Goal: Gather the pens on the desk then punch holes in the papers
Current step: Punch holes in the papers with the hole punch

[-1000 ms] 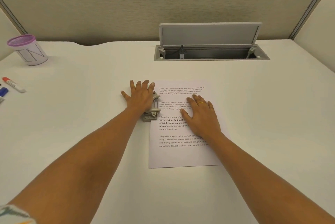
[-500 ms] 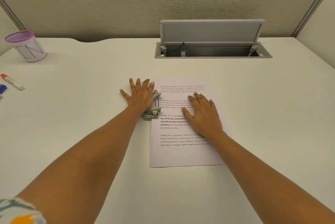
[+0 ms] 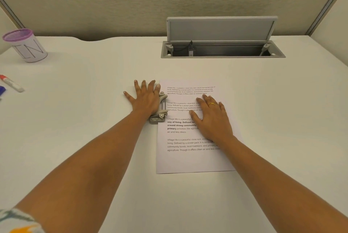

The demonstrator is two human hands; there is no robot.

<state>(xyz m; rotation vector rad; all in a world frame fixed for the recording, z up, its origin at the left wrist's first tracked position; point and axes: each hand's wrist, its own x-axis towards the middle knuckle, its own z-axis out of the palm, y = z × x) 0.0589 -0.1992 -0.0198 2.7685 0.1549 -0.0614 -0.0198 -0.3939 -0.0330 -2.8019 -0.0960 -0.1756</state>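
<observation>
**Left palm on the punch, right hand pinning the paper.**

Far left, the cup (image 3: 24, 46) and pens (image 3: 11, 83) sit well apart from the action, on the left arm's side. Moving in, the left hand (image 3: 146, 99) presses flat on the punch (image 3: 160, 108), fingers straight and spread. The punch sits at the paper's (image 3: 188, 161) left edge, its long axis along that edge, pointing away from the person. The right hand (image 3: 212, 117) lies flat and open mid-sheet, steadying it. The push down looks like the left hand's job.
</observation>
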